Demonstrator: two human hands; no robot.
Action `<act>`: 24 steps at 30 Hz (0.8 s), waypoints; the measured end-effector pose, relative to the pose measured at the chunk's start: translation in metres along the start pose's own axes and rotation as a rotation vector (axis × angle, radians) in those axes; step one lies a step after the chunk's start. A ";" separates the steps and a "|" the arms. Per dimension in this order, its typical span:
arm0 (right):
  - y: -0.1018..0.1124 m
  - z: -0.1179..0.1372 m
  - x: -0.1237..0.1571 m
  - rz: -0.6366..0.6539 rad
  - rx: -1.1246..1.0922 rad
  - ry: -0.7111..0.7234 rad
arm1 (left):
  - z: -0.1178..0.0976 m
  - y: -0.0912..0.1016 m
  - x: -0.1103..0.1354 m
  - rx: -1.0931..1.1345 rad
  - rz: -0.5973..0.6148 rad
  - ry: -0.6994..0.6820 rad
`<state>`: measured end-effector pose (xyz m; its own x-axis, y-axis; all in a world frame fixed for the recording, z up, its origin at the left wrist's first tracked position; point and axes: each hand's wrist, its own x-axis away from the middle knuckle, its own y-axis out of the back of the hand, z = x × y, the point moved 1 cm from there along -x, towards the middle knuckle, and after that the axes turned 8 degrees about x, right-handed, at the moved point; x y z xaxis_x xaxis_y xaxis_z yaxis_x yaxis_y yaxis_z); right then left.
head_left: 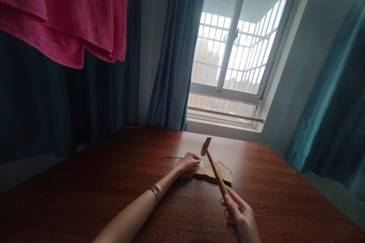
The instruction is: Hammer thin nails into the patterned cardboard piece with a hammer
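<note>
My right hand (239, 212) is wrapped round the lower end of a hammer's (216, 172) wooden handle. The hammer head is raised, tilted, just above and right of my left fingers. My left hand (190, 161), with bracelets on its wrist, is closed in a pinch over the left part of a piece of cardboard (226, 174). A thin nail (200, 158) seems to stand between its fingertips, small and partly hidden. The cardboard has ragged edges, pink patches and many small marks, and lies on the brown wooden table (176, 205).
A small dark metal tool (171, 157) lies left of the cardboard. Blue curtains (171, 64) hang behind the table, beside a barred window (228, 49). A pink cloth (71, 11) hangs at the upper left.
</note>
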<state>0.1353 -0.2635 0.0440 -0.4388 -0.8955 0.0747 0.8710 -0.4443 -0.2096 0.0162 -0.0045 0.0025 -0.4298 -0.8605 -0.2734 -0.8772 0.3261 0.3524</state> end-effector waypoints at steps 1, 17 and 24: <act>0.000 0.000 0.000 -0.002 0.002 -0.001 | 0.000 0.000 0.000 0.002 0.001 0.002; -0.003 0.004 0.003 0.004 -0.002 0.000 | -0.001 0.000 0.001 0.003 0.012 0.010; 0.003 0.002 0.001 -0.025 -0.008 0.017 | 0.000 0.000 0.002 0.020 0.007 0.018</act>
<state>0.1383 -0.2660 0.0455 -0.4638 -0.8837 0.0629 0.8582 -0.4658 -0.2157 0.0156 -0.0062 0.0021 -0.4321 -0.8651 -0.2549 -0.8784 0.3397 0.3362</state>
